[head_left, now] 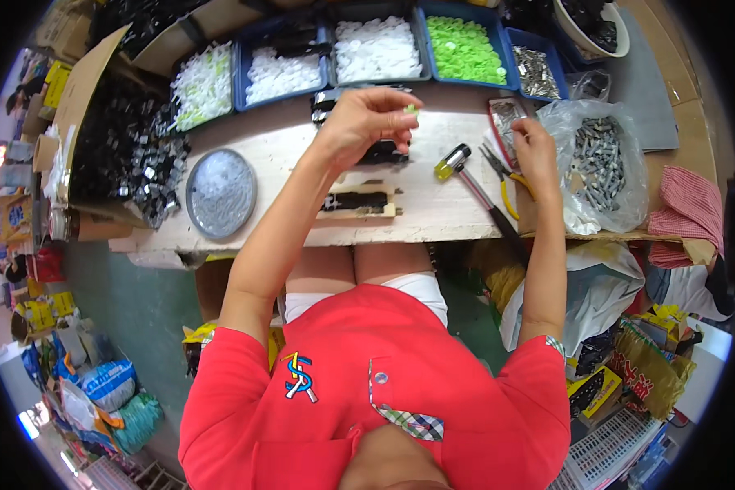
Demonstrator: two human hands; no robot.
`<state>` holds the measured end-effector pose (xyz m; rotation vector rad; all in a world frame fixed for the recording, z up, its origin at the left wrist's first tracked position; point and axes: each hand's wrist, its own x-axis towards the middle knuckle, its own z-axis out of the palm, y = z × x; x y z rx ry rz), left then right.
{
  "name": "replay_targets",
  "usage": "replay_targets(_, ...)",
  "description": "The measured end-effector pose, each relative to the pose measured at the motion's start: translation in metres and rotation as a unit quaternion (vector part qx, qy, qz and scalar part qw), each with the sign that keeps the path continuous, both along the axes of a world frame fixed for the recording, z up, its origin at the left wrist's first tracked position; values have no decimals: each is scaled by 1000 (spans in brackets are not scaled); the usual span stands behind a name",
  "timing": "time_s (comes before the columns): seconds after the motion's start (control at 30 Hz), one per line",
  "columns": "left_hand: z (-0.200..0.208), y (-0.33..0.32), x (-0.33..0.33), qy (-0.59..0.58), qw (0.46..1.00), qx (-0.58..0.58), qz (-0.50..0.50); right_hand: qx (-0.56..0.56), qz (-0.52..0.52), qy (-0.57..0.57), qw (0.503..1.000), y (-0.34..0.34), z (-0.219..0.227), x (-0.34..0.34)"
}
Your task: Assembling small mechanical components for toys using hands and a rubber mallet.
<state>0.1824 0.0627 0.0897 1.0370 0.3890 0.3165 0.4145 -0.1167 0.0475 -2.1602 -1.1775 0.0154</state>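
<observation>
- A hammer (469,181) with a yellow-green head and a dark handle lies on the pale tabletop (286,147), just right of centre.
- Pliers with yellow grips (506,181) lie just beside the hammer, at its 3 o'clock.
- A round grey lid (220,193) lies on the tabletop at 9 o'clock.
- Blue bins run along the far edge: white parts (377,49) at 12 o'clock, green discs (464,49) at 1 o'clock.
- A clear bag of metal pieces (600,163) rests at 3 o'clock.
- A cardboard box of black parts (126,155) lies at 10 o'clock.
- A red striped cloth (690,208) lies at the far right.
</observation>
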Motion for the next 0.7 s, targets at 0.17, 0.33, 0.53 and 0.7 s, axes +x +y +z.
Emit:
replay_targets(0.17, -12, -32, -52, -3, 998, -69, 5, 108, 140, 369, 912, 16, 39, -76)
replay_targets(0.33, -27, -44, -85, -24, 993, -112, 15, 114, 294, 393, 864, 38, 50, -150)
replay_targets(0.53, -28, -48, -105, -26, 996, -81, 39, 66, 289, 438, 849, 47, 46, -173)
replay_targets(0.7, -26, -51, -108, -19, 995, -69, 67, 28, 298, 459, 836, 49, 41, -175)
